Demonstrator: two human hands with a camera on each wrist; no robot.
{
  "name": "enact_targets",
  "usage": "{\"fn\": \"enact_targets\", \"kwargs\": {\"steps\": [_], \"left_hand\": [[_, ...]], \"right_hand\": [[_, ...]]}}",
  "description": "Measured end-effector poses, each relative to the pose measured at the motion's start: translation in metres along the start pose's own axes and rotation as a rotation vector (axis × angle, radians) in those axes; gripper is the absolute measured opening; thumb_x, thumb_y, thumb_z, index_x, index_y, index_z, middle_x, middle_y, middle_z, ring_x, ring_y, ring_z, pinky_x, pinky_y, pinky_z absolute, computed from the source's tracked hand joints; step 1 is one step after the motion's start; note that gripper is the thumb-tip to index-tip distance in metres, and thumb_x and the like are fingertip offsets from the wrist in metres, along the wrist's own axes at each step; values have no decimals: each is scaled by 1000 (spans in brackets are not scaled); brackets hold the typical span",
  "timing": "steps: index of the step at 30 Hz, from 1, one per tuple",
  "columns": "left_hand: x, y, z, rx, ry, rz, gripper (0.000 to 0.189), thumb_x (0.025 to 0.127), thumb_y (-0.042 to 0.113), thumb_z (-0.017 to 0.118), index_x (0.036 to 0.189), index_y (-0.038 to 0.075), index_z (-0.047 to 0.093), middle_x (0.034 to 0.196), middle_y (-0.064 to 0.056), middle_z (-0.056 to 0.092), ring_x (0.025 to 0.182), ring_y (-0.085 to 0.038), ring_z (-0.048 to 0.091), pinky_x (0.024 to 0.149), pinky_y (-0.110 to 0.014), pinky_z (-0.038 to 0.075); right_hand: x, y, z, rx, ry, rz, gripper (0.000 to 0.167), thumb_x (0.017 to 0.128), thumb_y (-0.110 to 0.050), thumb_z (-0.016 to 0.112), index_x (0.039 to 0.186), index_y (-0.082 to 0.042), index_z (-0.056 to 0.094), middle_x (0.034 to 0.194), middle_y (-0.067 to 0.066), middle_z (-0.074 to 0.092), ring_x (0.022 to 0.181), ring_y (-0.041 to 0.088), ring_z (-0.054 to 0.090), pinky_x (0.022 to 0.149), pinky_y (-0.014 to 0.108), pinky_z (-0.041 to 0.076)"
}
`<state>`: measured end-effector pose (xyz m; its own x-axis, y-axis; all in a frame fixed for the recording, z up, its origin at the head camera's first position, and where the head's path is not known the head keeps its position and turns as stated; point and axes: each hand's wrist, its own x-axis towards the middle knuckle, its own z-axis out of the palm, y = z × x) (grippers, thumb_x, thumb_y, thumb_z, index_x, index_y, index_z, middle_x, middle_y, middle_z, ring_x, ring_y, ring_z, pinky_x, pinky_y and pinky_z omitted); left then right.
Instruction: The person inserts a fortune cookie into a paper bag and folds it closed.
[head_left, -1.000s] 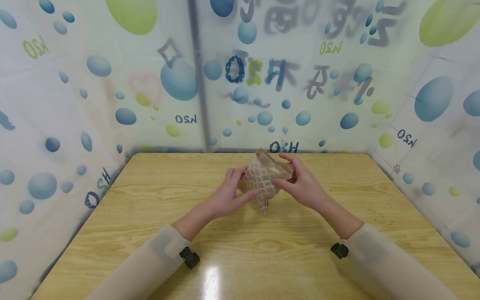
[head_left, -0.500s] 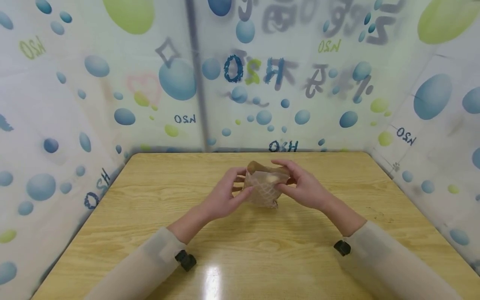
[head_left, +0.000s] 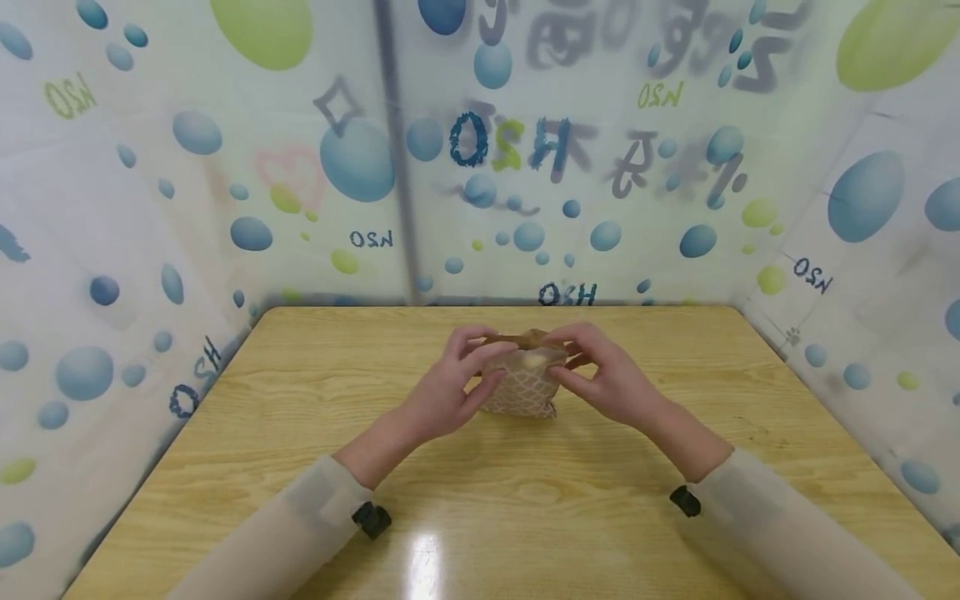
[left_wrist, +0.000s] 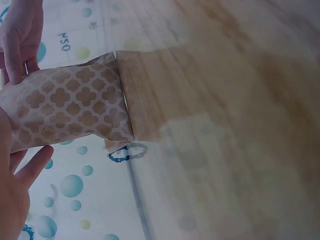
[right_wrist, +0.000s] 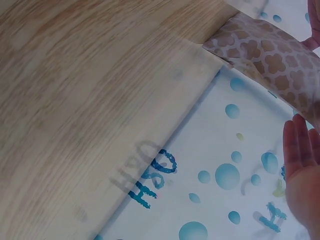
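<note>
A brown paper bag point(head_left: 528, 392) with a white lattice print stands upright on the wooden table, its mouth gaping at the top. My left hand point(head_left: 438, 400) holds the bag's left side at the rim, thumb in front and index finger reaching over the top edge. On the right, my right hand point(head_left: 611, 379) pinches the rim between thumb and fingers. A pale patch shows just inside the mouth; the rest of the interior is hidden. In the left wrist view the bag's printed face point(left_wrist: 75, 100) is smooth, its flat bottom at the tabletop.
The wooden table point(head_left: 510, 517) ends at a far edge close behind the bag. Pale wall sheets point(head_left: 645, 275) with blue and green bubbles enclose it on the left, back and right. Dark wrist bands point(head_left: 372, 519) show below both sleeves.
The bag was tilted and lifted a second ago; it has come down and now stands upright. My left hand has shifted up from its side to the rim, while my right hand stayed at the rim.
</note>
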<state>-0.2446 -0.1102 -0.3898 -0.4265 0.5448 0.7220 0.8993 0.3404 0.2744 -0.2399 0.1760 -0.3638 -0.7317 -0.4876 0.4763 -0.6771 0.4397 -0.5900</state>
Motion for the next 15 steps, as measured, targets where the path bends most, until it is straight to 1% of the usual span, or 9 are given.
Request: {"fn": "enact_targets", "kwargs": {"steps": [1,4,10,15], "left_hand": [[0,0,0,2,0,1,47,105,-1,69,149,9,58,144,-23,44,116,-36,73,81,-45,65],[-1,0,0,3,8,1,44,104,-2,70,146,8,60,144,-25,44,118,-39,74,82,-44,66],[0,-3,-1,22,25,33,36,101,-4,72,134,7,65,142,-27,45,108,-36,75,81,-44,65],[0,-4,-2,40,13,33,26,100,-1,75,124,7,68,141,-25,47,108,-35,74,83,-41,65]], "right_hand": [[0,0,0,-6,-1,-8,42,101,0,76,140,-7,63,136,14,64,114,31,72,93,51,65],[0,1,1,-18,-6,-18,39,101,0,76,137,-9,67,133,11,65,114,27,69,92,48,66],[1,1,2,-31,-16,-45,31,101,-3,77,130,-14,74,127,7,66,112,21,65,89,37,65],[2,-2,3,-70,-29,-74,26,100,-4,79,125,-13,78,128,7,65,109,19,64,88,39,64]]}}
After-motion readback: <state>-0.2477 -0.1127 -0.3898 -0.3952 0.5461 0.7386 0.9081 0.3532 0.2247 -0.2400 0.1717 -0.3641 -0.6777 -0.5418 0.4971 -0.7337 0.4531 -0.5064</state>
